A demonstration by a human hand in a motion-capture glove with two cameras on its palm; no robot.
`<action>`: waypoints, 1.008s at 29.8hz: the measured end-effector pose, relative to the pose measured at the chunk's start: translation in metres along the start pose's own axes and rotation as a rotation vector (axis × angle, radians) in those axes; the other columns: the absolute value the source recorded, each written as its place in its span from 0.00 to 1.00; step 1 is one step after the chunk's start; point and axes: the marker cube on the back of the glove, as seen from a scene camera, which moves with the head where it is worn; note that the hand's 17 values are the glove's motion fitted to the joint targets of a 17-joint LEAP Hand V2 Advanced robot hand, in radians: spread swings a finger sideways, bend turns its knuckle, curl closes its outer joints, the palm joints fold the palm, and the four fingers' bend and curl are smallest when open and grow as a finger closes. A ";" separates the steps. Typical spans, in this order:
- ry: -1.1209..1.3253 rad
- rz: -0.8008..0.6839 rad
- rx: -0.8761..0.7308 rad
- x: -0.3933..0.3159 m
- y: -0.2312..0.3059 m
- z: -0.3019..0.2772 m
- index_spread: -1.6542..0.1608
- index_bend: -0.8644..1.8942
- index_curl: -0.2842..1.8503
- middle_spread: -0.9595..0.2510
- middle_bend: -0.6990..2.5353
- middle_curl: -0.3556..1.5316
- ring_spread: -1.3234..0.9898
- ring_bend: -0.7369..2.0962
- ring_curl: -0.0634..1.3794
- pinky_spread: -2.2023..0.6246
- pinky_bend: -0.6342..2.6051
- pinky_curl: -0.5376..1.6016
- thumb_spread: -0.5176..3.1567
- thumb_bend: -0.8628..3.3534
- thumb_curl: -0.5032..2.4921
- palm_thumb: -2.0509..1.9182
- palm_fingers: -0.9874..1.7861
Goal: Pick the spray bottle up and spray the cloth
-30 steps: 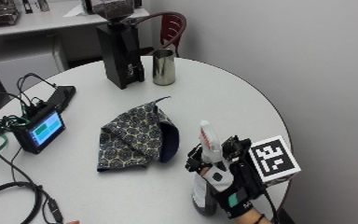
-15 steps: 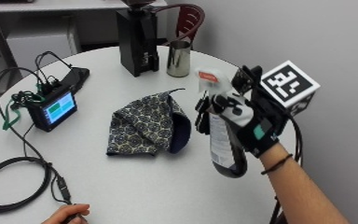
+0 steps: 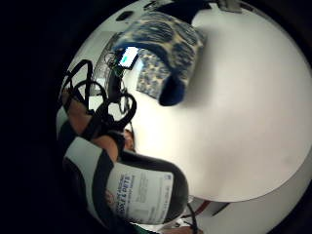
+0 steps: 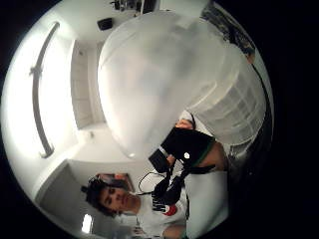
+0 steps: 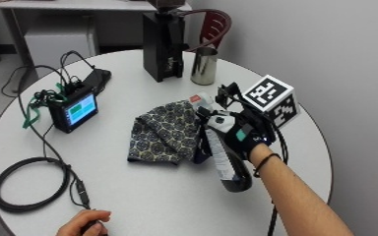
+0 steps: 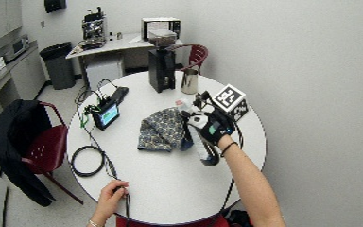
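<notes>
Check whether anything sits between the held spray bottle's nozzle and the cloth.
Nothing visible does. The right hand grips the spray bottle off the table, nozzle end beside the patterned cloth; no object lies between them.

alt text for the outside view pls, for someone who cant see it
A gloved right hand grips a spray bottle, lifted and tilted, nozzle toward a patterned cloth on a round white table. A small screen, metal cup and coiled cable sit around.

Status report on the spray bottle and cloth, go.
Right hand grips spray bottle, lifted off the table, tilted, nozzle end toward cloth. Cloth crumpled on table, untouched. Nothing between nozzle and cloth.
</notes>
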 end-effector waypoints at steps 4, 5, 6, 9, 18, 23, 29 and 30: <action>-0.001 -0.012 0.056 -0.017 0.002 -0.021 0.83 0.38 0.32 0.75 0.39 0.44 0.54 0.47 0.34 0.78 0.27 0.42 0.41 0.20 0.26 0.62 0.83; 0.006 -0.031 0.075 -0.029 0.002 -0.029 0.83 0.38 0.32 0.75 0.39 0.44 0.54 0.48 0.34 0.78 0.27 0.42 0.41 0.20 0.27 0.62 0.83; 0.011 -0.053 0.094 -0.043 0.002 -0.036 0.84 0.38 0.32 0.75 0.39 0.44 0.54 0.48 0.34 0.78 0.27 0.42 0.41 0.20 0.27 0.62 0.83; 0.018 -0.107 0.131 -0.081 0.002 -0.050 0.84 0.38 0.33 0.76 0.39 0.44 0.54 0.48 0.34 0.79 0.27 0.42 0.42 0.20 0.27 0.62 0.83; 0.030 0.007 0.064 -0.026 -0.009 -0.017 0.84 0.38 0.33 0.75 0.40 0.44 0.54 0.49 0.34 0.78 0.27 0.42 0.42 0.20 0.26 0.62 0.83; 0.036 -0.048 0.124 -0.064 -0.005 -0.041 0.84 0.38 0.33 0.75 0.40 0.44 0.54 0.49 0.34 0.79 0.27 0.42 0.42 0.20 0.26 0.62 0.83; 0.085 -0.003 0.102 -0.064 -0.011 -0.031 0.84 0.38 0.33 0.75 0.40 0.44 0.54 0.49 0.34 0.78 0.27 0.42 0.42 0.20 0.26 0.62 0.83; 0.085 0.020 0.083 -0.052 -0.013 -0.024 0.84 0.38 0.34 0.75 0.40 0.44 0.54 0.49 0.34 0.78 0.27 0.42 0.42 0.20 0.26 0.62 0.83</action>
